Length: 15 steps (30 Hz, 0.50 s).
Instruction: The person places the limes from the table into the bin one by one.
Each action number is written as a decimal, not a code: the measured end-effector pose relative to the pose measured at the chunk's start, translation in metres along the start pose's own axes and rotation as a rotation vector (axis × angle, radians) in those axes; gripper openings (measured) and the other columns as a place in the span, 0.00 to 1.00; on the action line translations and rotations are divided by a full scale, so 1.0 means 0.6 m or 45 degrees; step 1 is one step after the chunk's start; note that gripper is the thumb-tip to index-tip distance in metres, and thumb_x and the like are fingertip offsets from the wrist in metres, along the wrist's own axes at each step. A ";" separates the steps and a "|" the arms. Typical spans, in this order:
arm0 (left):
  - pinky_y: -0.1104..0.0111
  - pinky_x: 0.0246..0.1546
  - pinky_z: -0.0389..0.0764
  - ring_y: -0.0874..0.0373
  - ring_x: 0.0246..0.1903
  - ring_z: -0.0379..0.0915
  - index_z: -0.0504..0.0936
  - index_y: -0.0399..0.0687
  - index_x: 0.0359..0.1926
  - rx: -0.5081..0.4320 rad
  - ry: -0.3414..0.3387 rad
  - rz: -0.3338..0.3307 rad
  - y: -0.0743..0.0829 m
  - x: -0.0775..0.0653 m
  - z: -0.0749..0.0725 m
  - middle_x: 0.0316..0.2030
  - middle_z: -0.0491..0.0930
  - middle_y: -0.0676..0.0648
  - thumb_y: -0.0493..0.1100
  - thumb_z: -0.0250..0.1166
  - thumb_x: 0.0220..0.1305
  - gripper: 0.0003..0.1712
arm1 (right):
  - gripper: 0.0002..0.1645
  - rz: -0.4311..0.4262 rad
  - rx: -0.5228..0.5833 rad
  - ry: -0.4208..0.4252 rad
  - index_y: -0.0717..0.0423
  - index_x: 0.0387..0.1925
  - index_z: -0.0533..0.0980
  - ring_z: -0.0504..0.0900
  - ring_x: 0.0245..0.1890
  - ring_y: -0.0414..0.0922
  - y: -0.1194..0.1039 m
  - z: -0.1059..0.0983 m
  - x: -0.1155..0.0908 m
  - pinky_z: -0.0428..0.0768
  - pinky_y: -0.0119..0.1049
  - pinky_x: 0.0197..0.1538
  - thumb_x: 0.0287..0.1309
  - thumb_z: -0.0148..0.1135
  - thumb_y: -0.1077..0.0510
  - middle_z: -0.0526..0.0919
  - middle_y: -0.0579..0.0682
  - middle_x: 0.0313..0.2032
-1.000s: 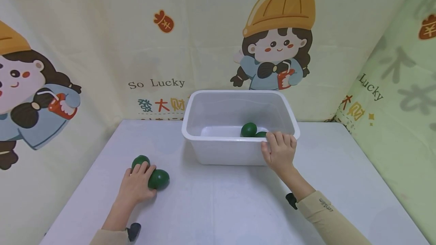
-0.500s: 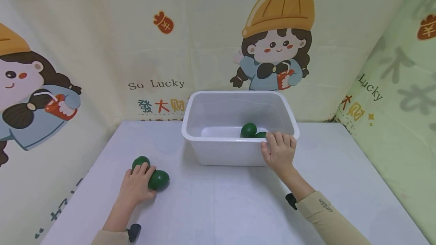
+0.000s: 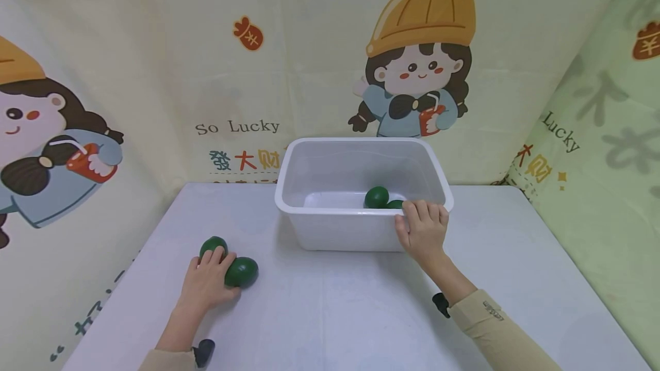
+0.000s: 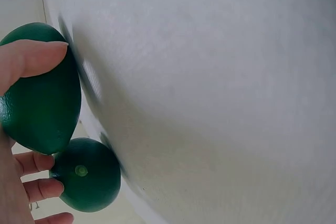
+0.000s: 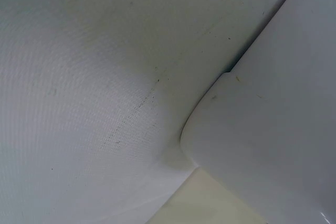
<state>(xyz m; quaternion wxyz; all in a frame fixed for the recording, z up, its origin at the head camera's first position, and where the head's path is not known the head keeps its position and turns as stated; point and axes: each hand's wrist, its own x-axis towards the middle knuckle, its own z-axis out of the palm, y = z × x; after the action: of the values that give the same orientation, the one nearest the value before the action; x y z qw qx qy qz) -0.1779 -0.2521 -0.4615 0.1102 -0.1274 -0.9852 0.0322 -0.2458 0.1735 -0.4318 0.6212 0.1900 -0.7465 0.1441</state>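
At the table's left, my left hand (image 3: 206, 279) pinches a dark green avocado (image 3: 242, 272) between thumb and index finger. The thumb (image 4: 44, 59) lies across its side in the left wrist view. A second avocado (image 4: 89, 177), its stem scar showing, sits just beyond, against the other fingertips. My right hand (image 3: 425, 231) grips the front rim of a white plastic bin (image 3: 340, 228) near its right corner. Inside the bin lie an avocado (image 3: 377, 197) and another avocado (image 3: 395, 204), partly hidden by the rim and hand. The right wrist view shows the bin's outer wall (image 5: 273, 114), not the hand.
A white-covered table (image 3: 330, 314) carries everything. Behind it and along both sides hangs a cream cloth (image 3: 309, 73) printed with cartoon figures, standing close behind the bin. Between the left hand and the bin lies a stretch of tabletop.
The avocado under my left thumb has shifted very slightly to the right, along with the thumb. My right hand and the bin stay in place.
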 end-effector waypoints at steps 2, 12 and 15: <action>0.46 0.42 0.66 0.43 0.45 0.64 0.76 0.43 0.49 -0.006 0.003 -0.001 0.001 0.000 0.001 0.44 0.68 0.40 0.59 0.70 0.33 0.40 | 0.22 -0.003 0.000 0.005 0.59 0.30 0.72 0.65 0.29 0.54 0.000 0.000 -0.001 0.58 0.49 0.38 0.60 0.41 0.46 0.71 0.55 0.27; 0.43 0.45 0.64 0.42 0.46 0.64 0.76 0.45 0.49 -0.029 0.008 -0.028 0.005 0.000 0.011 0.44 0.69 0.40 0.61 0.69 0.33 0.40 | 0.22 -0.013 0.002 0.036 0.59 0.30 0.72 0.65 0.28 0.54 0.001 0.000 -0.007 0.58 0.49 0.38 0.61 0.41 0.46 0.71 0.55 0.27; 0.43 0.45 0.65 0.42 0.46 0.65 0.76 0.45 0.49 -0.030 0.016 -0.030 0.007 0.000 0.011 0.44 0.69 0.40 0.62 0.69 0.33 0.40 | 0.22 -0.014 0.002 0.044 0.59 0.30 0.72 0.65 0.28 0.54 0.000 0.000 -0.008 0.58 0.48 0.38 0.60 0.42 0.46 0.71 0.54 0.26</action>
<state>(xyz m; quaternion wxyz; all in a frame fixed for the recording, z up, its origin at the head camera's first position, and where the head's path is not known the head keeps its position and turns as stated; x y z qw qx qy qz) -0.1781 -0.2483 -0.4683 0.1153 -0.1173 -0.9862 0.0184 -0.2450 0.1743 -0.4367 0.6347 0.1919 -0.7344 0.1446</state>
